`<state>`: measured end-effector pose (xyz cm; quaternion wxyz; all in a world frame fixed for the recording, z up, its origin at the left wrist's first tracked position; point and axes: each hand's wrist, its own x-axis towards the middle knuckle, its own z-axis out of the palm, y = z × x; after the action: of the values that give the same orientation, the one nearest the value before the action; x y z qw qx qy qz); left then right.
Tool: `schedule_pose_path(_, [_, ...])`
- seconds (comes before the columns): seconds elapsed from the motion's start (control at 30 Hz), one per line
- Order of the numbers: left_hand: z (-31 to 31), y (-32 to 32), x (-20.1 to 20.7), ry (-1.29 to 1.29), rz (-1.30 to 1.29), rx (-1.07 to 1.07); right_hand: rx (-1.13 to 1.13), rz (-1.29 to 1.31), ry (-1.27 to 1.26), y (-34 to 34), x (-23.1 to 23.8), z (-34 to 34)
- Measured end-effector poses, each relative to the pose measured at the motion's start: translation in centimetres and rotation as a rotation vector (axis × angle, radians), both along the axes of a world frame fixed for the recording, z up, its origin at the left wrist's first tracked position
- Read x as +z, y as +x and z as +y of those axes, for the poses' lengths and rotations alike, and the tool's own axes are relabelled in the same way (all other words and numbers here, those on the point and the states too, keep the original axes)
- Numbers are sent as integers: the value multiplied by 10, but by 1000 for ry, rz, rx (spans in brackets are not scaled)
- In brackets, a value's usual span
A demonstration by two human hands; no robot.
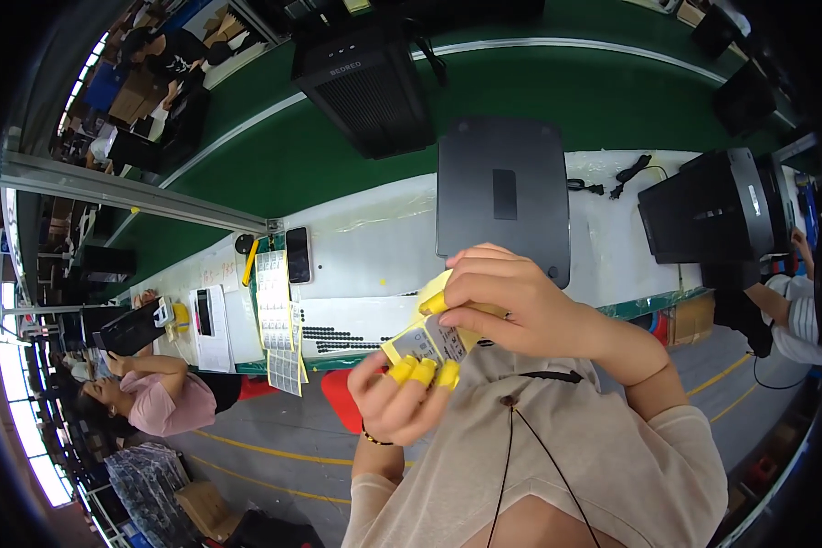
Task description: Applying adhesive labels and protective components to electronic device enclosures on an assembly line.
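Observation:
My left hand (395, 399), its fingertips wrapped in yellow, grips the lower edge of a small yellow-backed sheet of labels (415, 345) with silver-grey stickers on it. At the top end of the same sheet, my right hand (511, 290) is closed, thumb and fingers pinching it; one of its fingertips also has a yellow cover. Both hands are in front of my chest, just past the near edge of the bench. Beyond them a dark grey flat-sided box-shaped machine (477, 196) lies on the white bench top, partly behind my right hand.
Left on the bench are long sticker sheets (274, 306), a phone (298, 255), a yellow cutter (250, 261) and rows of black dots (340, 338). A black machine (365, 100) stands on the green belt (557, 82); another (703, 210) is at right. Co-workers stand at both sides.

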<state>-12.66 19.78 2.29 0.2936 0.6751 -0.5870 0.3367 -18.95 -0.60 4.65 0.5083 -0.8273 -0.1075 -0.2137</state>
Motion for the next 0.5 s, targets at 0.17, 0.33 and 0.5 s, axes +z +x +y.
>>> schedule_pose_path(0.17, [-22,-6,2,-551,762,-143,-33,56,62,-9,0,-1])
schedule_pose_path(0.33, [-23,-1,19,-168,874,-141,-24,43,53,-13,5,2])
schedule_pose_path(0.5, [-21,-2,22,-67,833,-68,-25,59,73,-14,5,0])
